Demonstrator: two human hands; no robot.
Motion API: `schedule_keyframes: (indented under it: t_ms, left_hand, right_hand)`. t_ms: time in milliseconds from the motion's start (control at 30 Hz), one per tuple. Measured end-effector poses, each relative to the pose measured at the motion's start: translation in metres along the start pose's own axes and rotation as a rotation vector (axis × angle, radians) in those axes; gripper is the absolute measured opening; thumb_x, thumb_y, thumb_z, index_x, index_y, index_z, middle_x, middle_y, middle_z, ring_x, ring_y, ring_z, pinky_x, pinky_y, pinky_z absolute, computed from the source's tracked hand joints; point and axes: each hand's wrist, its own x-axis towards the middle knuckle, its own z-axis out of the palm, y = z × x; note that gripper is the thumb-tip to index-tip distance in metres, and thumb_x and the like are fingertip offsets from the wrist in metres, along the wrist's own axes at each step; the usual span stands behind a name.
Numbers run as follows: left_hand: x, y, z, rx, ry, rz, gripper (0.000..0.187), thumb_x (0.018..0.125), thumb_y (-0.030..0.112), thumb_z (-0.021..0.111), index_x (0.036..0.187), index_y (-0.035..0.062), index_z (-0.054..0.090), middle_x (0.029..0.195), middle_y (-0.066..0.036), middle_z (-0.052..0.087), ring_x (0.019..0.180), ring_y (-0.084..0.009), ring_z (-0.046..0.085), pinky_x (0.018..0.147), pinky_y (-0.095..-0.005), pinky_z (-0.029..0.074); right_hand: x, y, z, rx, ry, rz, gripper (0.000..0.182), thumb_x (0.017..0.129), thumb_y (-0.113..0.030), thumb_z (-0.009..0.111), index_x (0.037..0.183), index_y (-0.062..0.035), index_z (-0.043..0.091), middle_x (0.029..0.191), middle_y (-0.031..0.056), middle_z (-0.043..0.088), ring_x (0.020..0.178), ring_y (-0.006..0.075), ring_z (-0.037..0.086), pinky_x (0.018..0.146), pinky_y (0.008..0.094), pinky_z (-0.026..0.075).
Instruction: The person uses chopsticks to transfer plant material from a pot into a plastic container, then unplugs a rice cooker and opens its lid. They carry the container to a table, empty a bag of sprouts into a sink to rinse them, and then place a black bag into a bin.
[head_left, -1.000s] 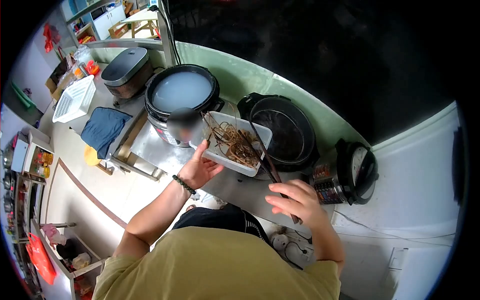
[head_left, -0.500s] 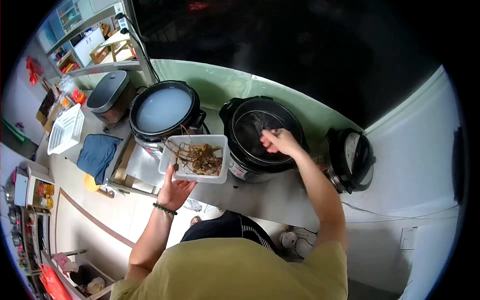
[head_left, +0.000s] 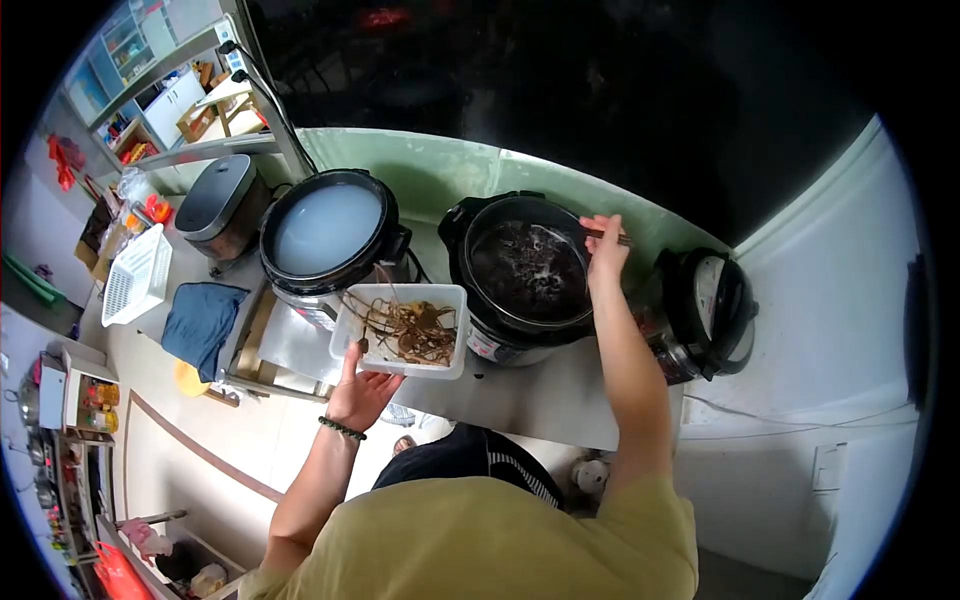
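Note:
A clear plastic container (head_left: pixel 462 330) with brown, root-like dried pieces (head_left: pixel 415 328) is held by my left hand (head_left: pixel 364 392), thumb on its near left edge and fingers beneath. It hangs in front of two open cookers. My right hand (head_left: pixel 606 250) is raised at the right rim of the black cooker (head_left: pixel 487 335), its fingers closed on a thin dark stick-like piece (head_left: pixel 612 237). Dark liquid (head_left: pixel 525 270) with pale ripples or bubbles fills that cooker. The left cooker (head_left: pixel 300 275) holds cloudy whitish liquid (head_left: pixel 328 228).
A lidded cooker (head_left: pixel 705 315) stands at the right by the wall. To the left are a grey-lidded appliance (head_left: pixel 218 200), a white basket (head_left: pixel 138 278) and a dark cloth (head_left: pixel 203 322) over the counter edge. A dark window runs behind the cookers.
My right hand has moved from over the black cooker rightward and up to its rim, and the dark stick now shows in it. The container appears slightly lower and further right.

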Motion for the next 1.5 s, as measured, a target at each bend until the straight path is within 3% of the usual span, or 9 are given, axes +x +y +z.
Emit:
schedule_keyframes:
  t_ms: [233,300,367,500,700,967,1033,1167,1500]
  left_hand:
    - [0.015,0.0,0.008,0.104,-0.015,-0.034,0.089,0.069,0.057,0.061,0.118,-0.0107,0.029,0.113,-0.015,0.04,0.107,-0.0244,0.043,0.096,-0.0325,0.035]
    - [0.018,-0.001,0.01,0.137,-0.01,-0.03,0.086,0.069,0.057,0.061,0.116,-0.0096,0.033,0.111,-0.015,0.042,0.105,-0.0237,0.044,0.095,-0.0328,0.036]
    - [0.014,-0.002,0.018,0.156,0.014,-0.042,0.082,0.069,0.057,0.061,0.113,-0.0085,0.036,0.109,-0.014,0.043,0.103,-0.023,0.045,0.094,-0.0326,0.038]
    - [0.016,-0.001,0.018,0.155,-0.022,-0.023,0.081,0.069,0.056,0.061,0.111,-0.0088,0.037,0.106,-0.014,0.045,0.1,-0.0233,0.048,0.092,-0.0319,0.04]
    - [0.013,0.0,0.015,0.136,-0.017,-0.02,0.089,0.069,0.056,0.061,0.118,-0.0115,0.029,0.115,-0.017,0.041,0.106,-0.0254,0.045,0.095,-0.0325,0.038]
    - [0.007,0.0,0.015,0.096,0.041,0.008,0.092,0.067,0.056,0.063,0.117,-0.0127,0.029,0.111,-0.017,0.043,0.105,-0.0254,0.046,0.095,-0.0322,0.038]
    - [0.007,0.0,0.013,0.059,0.035,0.02,0.084,0.069,0.054,0.063,0.113,-0.0113,0.032,0.107,-0.015,0.042,0.101,-0.0246,0.046,0.092,-0.0327,0.04]
    - [0.008,-0.002,0.007,0.051,0.028,0.02,0.085,0.069,0.054,0.062,0.114,-0.0111,0.031,0.107,-0.016,0.042,0.101,-0.0246,0.046,0.093,-0.0323,0.039]
    - [0.01,-0.002,0.007,0.054,-0.015,-0.022,0.089,0.072,0.052,0.06,0.122,-0.0111,0.025,0.121,-0.018,0.035,0.112,-0.0267,0.039,0.099,-0.0347,0.032]
  right_hand:
    - [-0.057,-0.077,0.007,0.315,-0.18,0.071,0.036,0.091,-0.032,0.04,0.079,-0.0014,0.053,0.074,0.0138,0.061,0.057,0.0121,0.051,0.046,0.0214,0.035]
    - [-0.087,-0.107,0.015,0.138,-0.675,0.026,0.036,0.091,-0.032,0.039,0.081,-0.0008,0.056,0.076,0.0119,0.061,0.063,0.0131,0.055,0.05,0.0219,0.04]
    - [-0.112,-0.141,0.023,-0.422,-0.933,0.103,0.037,0.09,-0.03,0.04,0.081,-0.0006,0.061,0.081,0.0096,0.062,0.061,0.0136,0.057,0.059,0.0235,0.046]
    - [-0.104,-0.174,0.007,-0.328,-0.692,-0.086,0.032,0.088,-0.026,0.043,0.082,-0.0021,0.063,0.078,0.0088,0.063,0.058,0.0114,0.056,0.053,0.0217,0.044]
    - [-0.055,-0.109,-0.016,-0.953,-0.799,0.217,0.035,0.084,-0.035,0.05,0.085,-0.0023,0.063,0.071,0.0042,0.061,0.054,0.0104,0.054,0.051,0.0219,0.045]
    - [-0.011,0.019,0.022,-0.577,-0.515,-0.025,0.036,0.086,-0.034,0.047,0.087,-0.0017,0.063,0.073,0.0052,0.063,0.052,0.0106,0.054,0.051,0.0236,0.044]
    - [-0.003,0.022,0.027,-0.493,-0.351,-0.174,0.037,0.089,-0.032,0.04,0.089,-0.0017,0.061,0.076,0.0062,0.065,0.058,0.0106,0.055,0.053,0.0236,0.043]
    - [0.0,0.006,0.017,-0.228,-0.124,-0.088,0.035,0.092,-0.031,0.035,0.087,-0.0027,0.055,0.076,0.0082,0.065,0.058,0.0078,0.052,0.051,0.0189,0.037]
    - [-0.079,-0.103,0.024,0.262,-0.454,0.051,0.031,0.091,-0.027,0.041,0.083,-0.0025,0.056,0.078,0.0119,0.062,0.064,0.0116,0.054,0.054,0.0197,0.039]
